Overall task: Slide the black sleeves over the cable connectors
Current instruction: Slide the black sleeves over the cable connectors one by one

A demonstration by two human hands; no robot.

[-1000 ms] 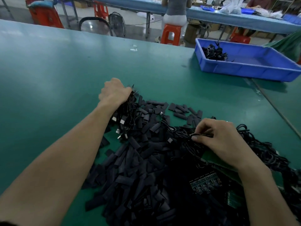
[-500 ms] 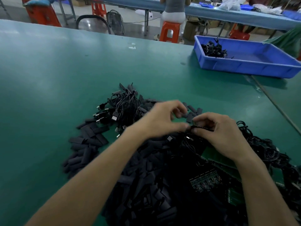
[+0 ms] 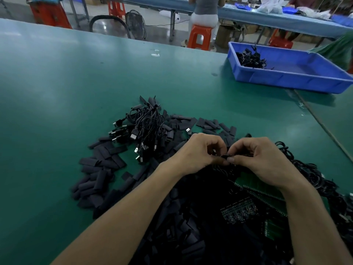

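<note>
Black sleeves (image 3: 104, 165) lie heaped toward the tabletop's (image 3: 76, 83) near edge, around a tangle of cables (image 3: 147, 123). Above the heap the left hand (image 3: 198, 152) and right hand (image 3: 257, 159) meet, both pinching one thin dark connector strip (image 3: 237, 155). A blue tray (image 3: 286, 83) sits far right.

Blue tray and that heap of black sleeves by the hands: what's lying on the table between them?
Only bare green table with one small dark spot, in the head view; blue tray and sleeve heap lie apart.
</note>
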